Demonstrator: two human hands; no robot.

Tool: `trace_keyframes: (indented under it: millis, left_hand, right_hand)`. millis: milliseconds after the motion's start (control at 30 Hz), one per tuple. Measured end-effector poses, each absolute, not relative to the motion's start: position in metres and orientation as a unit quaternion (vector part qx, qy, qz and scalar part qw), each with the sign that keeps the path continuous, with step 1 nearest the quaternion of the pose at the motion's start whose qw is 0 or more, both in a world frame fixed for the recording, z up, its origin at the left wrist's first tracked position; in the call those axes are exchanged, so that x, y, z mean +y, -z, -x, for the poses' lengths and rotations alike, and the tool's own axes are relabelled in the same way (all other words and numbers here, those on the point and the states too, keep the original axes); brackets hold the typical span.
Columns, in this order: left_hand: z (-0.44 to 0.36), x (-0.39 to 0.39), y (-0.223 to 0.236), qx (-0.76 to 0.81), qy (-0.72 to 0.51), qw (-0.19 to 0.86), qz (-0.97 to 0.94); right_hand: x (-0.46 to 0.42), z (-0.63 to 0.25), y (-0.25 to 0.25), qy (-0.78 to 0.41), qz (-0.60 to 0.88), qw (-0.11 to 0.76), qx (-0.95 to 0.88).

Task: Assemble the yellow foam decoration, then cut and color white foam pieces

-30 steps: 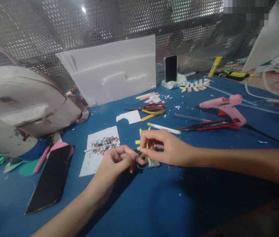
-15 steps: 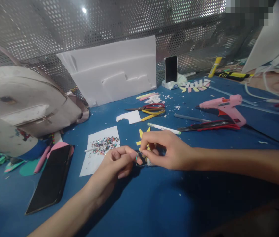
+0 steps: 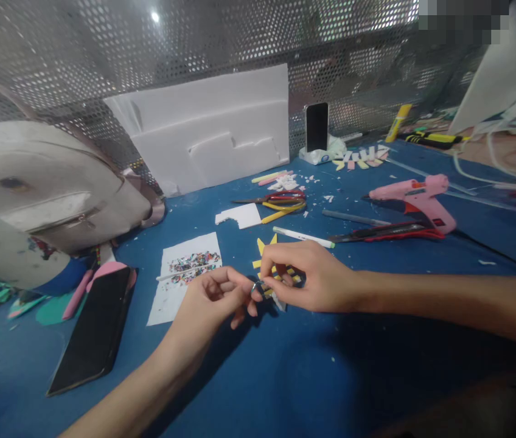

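Note:
My left hand [image 3: 215,298] is closed, thumb and forefinger pinching one side of a small shiny curved strip [image 3: 255,288]. My right hand [image 3: 306,274] meets it from the right, also in a pinch, its fingertips at the strip's other side. What exactly the strip is, I cannot make out. Behind and under the right fingers lies a yellow cut-out with pointed strips [image 3: 258,265], partly hidden. Left of the hands, a white paper [image 3: 160,307] bears a heap of multicoloured glittery bits [image 3: 194,261] and a thin white stick.
A pink glue gun [image 3: 422,194], a red-and-black cutter [image 3: 390,233], a white pen [image 3: 303,237] and scissors [image 3: 285,199] lie beyond the hands. At left are a black phone [image 3: 94,328] and a pale backpack [image 3: 52,176]. Another phone [image 3: 317,126] stands at the back.
My left fingers have shifted slightly and its lower fingers have opened out a little. The shiny piece between the hands shows less of its loop now. My right hand has barely moved.

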State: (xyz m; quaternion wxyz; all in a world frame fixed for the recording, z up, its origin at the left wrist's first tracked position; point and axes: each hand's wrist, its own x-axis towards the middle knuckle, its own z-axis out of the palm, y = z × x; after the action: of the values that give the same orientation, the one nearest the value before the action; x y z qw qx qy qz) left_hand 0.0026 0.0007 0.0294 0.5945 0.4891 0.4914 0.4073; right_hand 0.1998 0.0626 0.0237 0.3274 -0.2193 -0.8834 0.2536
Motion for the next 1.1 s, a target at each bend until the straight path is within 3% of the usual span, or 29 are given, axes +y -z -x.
trace_keyframes:
  millis: [800,1000,1100]
  left_hand:
    - [-0.001,0.002,-0.026,0.476,-0.418,0.574,-0.519]
    - [-0.003,0.004,-0.026,0.468,-0.421,0.574,-0.524]
    - [-0.002,0.003,-0.026,0.468,-0.422,0.573,-0.524]
  right_hand:
    - [0.062,-0.207,-0.036,-0.261,0.251,0.306,-0.881]
    - [0.041,-0.252,-0.049,-0.224,0.353,0.322,-0.849]
    - [0.033,-0.295,-0.046,-0.170,0.456,0.375,-0.789]
